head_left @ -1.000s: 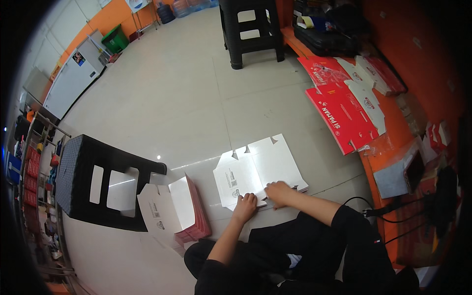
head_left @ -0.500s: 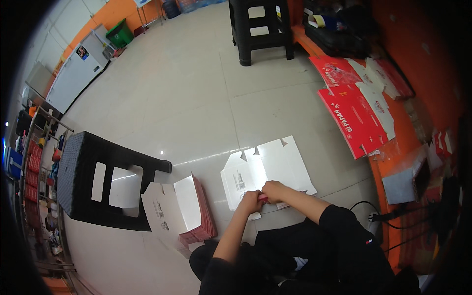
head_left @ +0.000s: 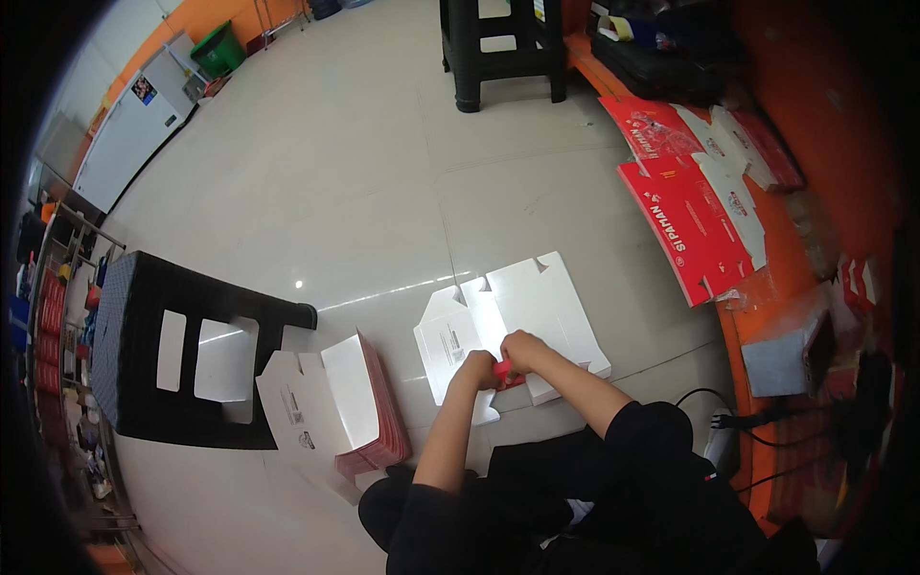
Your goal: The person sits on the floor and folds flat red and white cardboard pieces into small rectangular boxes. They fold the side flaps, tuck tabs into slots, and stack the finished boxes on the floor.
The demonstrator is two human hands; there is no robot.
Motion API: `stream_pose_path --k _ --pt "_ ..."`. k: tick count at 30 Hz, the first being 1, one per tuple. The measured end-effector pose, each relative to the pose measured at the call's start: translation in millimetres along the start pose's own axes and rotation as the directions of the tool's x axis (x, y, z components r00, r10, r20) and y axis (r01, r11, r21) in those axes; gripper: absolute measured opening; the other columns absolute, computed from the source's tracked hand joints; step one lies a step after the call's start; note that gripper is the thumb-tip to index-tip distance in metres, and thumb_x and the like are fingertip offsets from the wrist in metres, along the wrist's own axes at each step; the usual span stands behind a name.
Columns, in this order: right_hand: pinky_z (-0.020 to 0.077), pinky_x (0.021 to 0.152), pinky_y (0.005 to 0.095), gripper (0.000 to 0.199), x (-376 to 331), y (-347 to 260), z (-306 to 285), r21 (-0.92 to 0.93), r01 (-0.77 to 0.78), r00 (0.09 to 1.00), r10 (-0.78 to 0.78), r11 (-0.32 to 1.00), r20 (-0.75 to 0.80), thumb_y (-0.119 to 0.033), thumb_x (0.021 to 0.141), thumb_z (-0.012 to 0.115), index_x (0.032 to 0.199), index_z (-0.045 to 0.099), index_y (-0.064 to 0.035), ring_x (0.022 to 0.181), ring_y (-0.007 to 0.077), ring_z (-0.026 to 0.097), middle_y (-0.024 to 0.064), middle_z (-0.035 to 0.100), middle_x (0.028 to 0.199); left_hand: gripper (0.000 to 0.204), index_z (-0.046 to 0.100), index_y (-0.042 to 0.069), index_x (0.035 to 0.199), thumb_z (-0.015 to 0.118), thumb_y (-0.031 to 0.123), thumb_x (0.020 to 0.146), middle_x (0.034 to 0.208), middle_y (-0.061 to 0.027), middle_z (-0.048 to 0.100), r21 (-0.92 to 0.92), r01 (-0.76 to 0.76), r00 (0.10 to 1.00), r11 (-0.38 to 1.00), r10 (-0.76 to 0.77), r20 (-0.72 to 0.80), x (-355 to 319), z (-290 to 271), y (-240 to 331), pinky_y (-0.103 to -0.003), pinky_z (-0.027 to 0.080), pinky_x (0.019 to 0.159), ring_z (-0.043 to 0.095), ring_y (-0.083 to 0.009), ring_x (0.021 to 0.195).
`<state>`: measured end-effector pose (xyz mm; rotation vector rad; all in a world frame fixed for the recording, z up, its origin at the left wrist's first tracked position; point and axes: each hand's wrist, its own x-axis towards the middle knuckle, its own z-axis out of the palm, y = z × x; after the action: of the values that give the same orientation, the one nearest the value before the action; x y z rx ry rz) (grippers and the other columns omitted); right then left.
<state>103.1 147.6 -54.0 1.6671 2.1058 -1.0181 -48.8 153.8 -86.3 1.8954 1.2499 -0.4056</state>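
Note:
A cardboard box blank (head_left: 539, 305), white on its upper face, lies on the floor before me. Both my left hand (head_left: 479, 369) and my right hand (head_left: 522, 353) are at its near edge, close together. Their fingers are closed on a red flap (head_left: 505, 371) of the blank, which stands up between them. The fingertips are partly hidden behind my knuckles. To the left, a stack of folded box blanks (head_left: 379, 407) rests on the floor, white inside with red edges.
A black plastic stool (head_left: 225, 302) lies on its side at the left; another stool (head_left: 503, 65) stands at the far end. Red flat box blanks (head_left: 690, 225) rest on the orange ledge (head_left: 791, 235) at the right. Black cables (head_left: 757, 422) run near my right knee.
The red flap shows more between my hands, and the near edge of the blank has changed shape. My hands have shifted slightly; the whole view has moved a little.

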Motion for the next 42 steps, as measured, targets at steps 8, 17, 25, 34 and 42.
stream_pose_path --k 8,17,25,34,42 --pt "0.0535 0.075 0.0361 0.039 -29.5 24.7 12.0 0.293 0.251 0.968 -0.229 0.923 -0.107 -0.033 0.062 0.086 0.086 0.070 -0.0067 0.082 0.0282 0.066 0.0118 0.069 0.088 0.017 0.070 0.005 0.078 0.067 0.021 0.072 0.079 -0.0148 0.068 0.224 -0.235 0.947 0.946 0.274 -0.165 -48.6 11.1 23.2 -0.041 0.055 0.072 0.067 -0.0327 0.076" --pt "0.0466 0.093 0.0434 0.056 -56.2 100.9 -6.9 0.554 -0.390 0.598 0.660 0.736 -0.456 -0.034 0.076 0.074 0.117 0.054 -0.0009 0.117 0.0330 0.048 0.0162 0.049 0.123 0.080 0.046 -0.008 0.126 0.067 0.052 0.078 0.121 -0.0251 0.051 -0.280 0.192 0.629 0.941 -0.337 -0.701 -81.5 12.3 11.4 -0.049 0.041 0.096 0.048 -0.0414 0.113" --pt "0.0468 0.095 0.0417 0.057 -48.9 87.8 -5.0 0.490 -0.498 0.631 0.687 0.715 -0.361 -0.033 0.077 0.073 0.117 0.054 0.0018 0.117 0.0328 0.048 0.0177 0.048 0.125 0.087 0.030 -0.008 0.137 0.071 0.037 0.074 0.136 -0.0228 0.029 -0.541 0.301 0.635 0.785 -0.588 -0.500 -50.2 28.0 -32.9 -0.048 0.037 0.101 0.032 -0.0397 0.125" --pt "0.0483 0.095 0.0403 0.069 -37.2 116.2 -13.7 0.548 -0.530 0.671 0.715 0.647 -0.197 -0.040 0.068 0.079 0.115 0.056 0.0044 0.117 0.0323 0.053 0.0199 0.053 0.125 0.105 0.028 -0.007 0.135 0.086 0.034 0.058 0.129 -0.0243 0.034 -0.372 0.351 0.627 0.859 -0.511 -0.589 -59.5 25.4 -23.5 -0.051 0.040 0.097 0.036 -0.0416 0.119" --pt "0.0528 0.086 0.0385 0.064 -41.5 109.7 -30.4 0.464 -0.546 0.683 0.691 0.698 -0.235 -0.040 0.060 0.084 0.107 0.064 -0.0014 0.105 0.0316 0.063 0.0205 0.064 0.109 0.104 0.028 -0.006 0.133 0.087 0.032 0.056 0.130 -0.0225 0.033 -0.403 0.380 0.634 0.833 -0.551 -0.542 -64.3 18.1 -26.7 -0.049 0.041 0.098 0.035 -0.0390 0.121"
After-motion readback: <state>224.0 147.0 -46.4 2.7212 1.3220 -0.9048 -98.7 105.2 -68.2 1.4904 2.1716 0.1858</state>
